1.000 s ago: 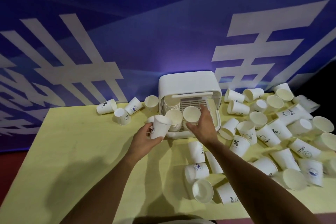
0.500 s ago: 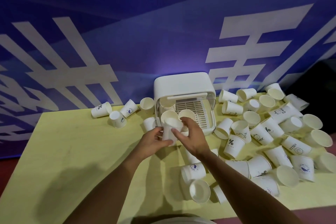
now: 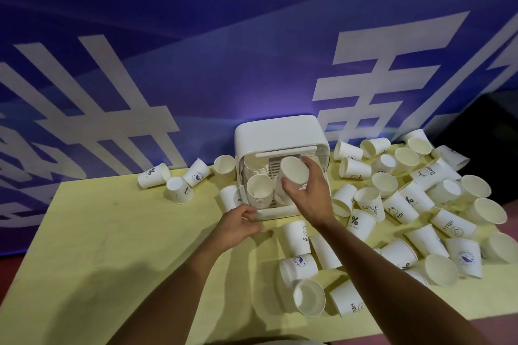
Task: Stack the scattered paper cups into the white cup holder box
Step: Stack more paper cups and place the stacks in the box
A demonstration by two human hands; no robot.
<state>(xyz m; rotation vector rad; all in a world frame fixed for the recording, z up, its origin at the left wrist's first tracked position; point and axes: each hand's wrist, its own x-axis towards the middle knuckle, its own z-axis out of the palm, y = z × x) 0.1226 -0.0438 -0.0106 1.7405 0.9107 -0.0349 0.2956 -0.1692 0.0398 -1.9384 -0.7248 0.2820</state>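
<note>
Right grip (image 3: 307,190): fingers and thumb are wrapped round one paper cup, which is lifted in front of the box opening.
Held cup (image 3: 293,171): tilted, with its mouth turned toward the camera. It is above the right-hand stack and not yet nested.
Left grip (image 3: 238,225): fingers are loosely curled and carry nothing, down at the front left corner of the box. I cannot tell whether they touch its lip.
Just changed: a second ago the left grip carried this cup while the right reached into the box. Half a second ago both met on it. Now the right alone has it and the left has dropped away.
Meaning: the handover looks finished. The step in hand is probably seating this cup on a stack, and the left is free to fetch another.
White cup holder box (image 3: 280,131): at the back of the tabletop with its front open. A stack (image 3: 259,190) stands inside on the left, and another beside it is mostly hidden by the right grip.
Scattered cups (image 3: 406,204): a large heap lies right of the box, some lie in front, and a few on the left. Most of the job remains.
Tabletop (image 3: 112,246): yellow, set against a blue backdrop.
</note>
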